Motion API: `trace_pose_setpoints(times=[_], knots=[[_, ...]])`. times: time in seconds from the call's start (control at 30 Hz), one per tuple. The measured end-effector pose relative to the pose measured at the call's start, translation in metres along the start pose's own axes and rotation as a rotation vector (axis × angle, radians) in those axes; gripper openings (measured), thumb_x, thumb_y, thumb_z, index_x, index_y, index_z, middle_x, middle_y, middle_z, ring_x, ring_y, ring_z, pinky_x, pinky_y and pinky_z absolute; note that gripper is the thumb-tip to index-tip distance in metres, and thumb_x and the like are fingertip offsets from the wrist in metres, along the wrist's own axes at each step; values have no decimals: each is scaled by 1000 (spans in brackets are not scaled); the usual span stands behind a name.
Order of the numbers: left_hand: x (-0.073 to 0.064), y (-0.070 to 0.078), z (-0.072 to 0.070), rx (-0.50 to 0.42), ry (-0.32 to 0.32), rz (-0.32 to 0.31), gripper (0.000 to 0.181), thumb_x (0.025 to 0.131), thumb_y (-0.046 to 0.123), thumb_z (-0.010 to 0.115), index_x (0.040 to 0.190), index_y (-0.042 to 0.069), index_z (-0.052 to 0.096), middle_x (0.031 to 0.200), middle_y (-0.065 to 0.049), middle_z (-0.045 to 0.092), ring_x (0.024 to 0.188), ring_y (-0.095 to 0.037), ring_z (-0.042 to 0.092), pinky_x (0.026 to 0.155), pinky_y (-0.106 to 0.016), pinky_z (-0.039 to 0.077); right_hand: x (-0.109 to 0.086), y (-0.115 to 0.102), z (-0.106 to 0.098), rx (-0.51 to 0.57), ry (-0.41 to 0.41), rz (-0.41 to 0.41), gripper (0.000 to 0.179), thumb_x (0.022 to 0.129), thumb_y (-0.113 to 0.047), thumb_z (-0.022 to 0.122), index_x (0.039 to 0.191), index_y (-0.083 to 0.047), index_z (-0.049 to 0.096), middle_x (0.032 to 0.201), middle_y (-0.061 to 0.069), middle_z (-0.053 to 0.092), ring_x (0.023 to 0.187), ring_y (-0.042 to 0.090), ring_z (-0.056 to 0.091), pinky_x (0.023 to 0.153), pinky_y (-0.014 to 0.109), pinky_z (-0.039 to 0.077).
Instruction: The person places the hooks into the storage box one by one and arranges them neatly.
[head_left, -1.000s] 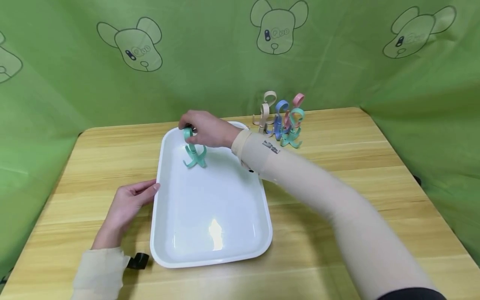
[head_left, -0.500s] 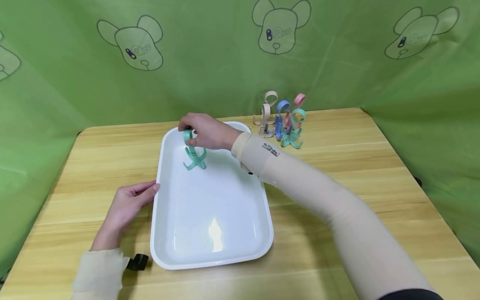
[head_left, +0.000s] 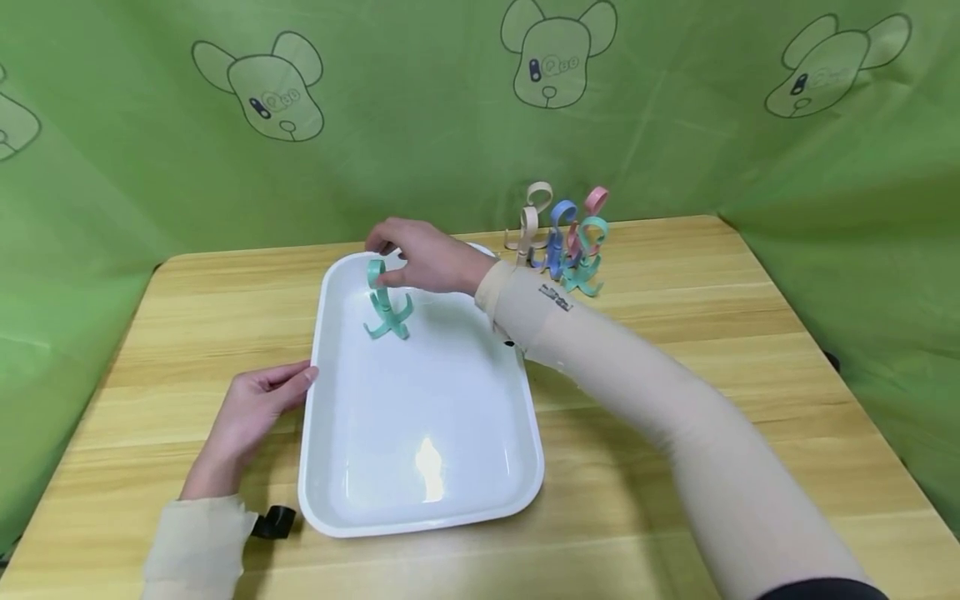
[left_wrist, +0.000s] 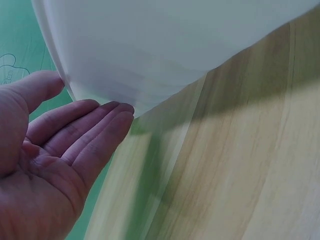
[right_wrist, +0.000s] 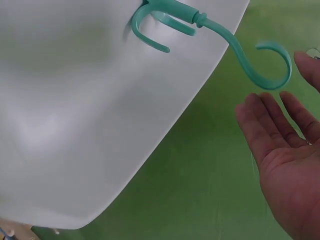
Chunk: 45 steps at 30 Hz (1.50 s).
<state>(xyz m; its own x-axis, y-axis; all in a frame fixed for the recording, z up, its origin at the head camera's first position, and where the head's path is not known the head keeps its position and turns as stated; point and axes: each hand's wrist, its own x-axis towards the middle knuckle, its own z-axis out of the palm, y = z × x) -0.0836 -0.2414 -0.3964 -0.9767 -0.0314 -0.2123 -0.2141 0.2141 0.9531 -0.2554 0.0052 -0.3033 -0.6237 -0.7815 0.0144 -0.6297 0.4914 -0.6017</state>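
Note:
A teal hook [head_left: 385, 302] [right_wrist: 215, 30] stands upright on its claw feet in the far left part of the white tray [head_left: 420, 492] [right_wrist: 75, 130]. My right hand [head_left: 423, 254] [right_wrist: 287, 145] hovers just behind and above the hook's curled top, fingers spread, apart from it. My left hand [head_left: 251, 408] [left_wrist: 55, 150] lies on the wooden table [head_left: 675, 333] with straight fingers touching the tray's left rim [left_wrist: 90, 95].
Several more hooks [head_left: 562, 237], beige, blue, pink and teal, stand grouped at the table's far edge, right of the tray. Green printed cloth [head_left: 450, 108] walls the table on three sides. A black strap [head_left: 273, 521] shows at my left wrist.
My right hand has let go of the teal hook's top and lifted slightly up and right. The hook now stands on its own in the tray. The left hand has not moved.

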Motion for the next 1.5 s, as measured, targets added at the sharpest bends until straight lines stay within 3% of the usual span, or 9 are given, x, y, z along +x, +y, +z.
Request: trace_pose_setpoints(times=[0.37,0.73,1.1,1.27,1.5], knots=[[0,-1,-2,9,-14,-6,56,96,33,66,128,-12,56,124,-23,61,97,-8,67,85,-29,55,-20,18,-18,-60,115,7,39,97,-24,65,128,-2,57,123,7,59,116,22,54,101,31,44],[2,0,-1,16,-26,-6,55,96,33,65,128,-12,56,125,-24,60,98,-9,67,86,-29,55,-73,33,-55,8,257,79,36,96,-18,66,127,-3,58,123,6,59,114,21,55,101,33,45],[3,2,-1,33,-37,11,53,97,31,64,128,-12,57,125,-25,60,97,-10,67,84,-29,56,-114,59,-75,26,386,174,36,97,-15,65,129,-1,57,124,8,57,116,23,55,101,32,46],[2,0,-2,57,-21,10,54,97,33,65,127,-10,59,123,-23,62,96,-10,67,84,-29,56,-133,65,-84,60,447,220,34,96,-9,63,129,-1,56,124,7,57,114,22,55,92,31,51],[1,0,-1,53,-11,18,52,97,31,66,127,-11,58,123,-22,63,96,-8,67,83,-28,56,-152,80,-90,47,501,234,35,96,-9,64,128,2,56,124,14,56,113,27,55,101,39,46]])
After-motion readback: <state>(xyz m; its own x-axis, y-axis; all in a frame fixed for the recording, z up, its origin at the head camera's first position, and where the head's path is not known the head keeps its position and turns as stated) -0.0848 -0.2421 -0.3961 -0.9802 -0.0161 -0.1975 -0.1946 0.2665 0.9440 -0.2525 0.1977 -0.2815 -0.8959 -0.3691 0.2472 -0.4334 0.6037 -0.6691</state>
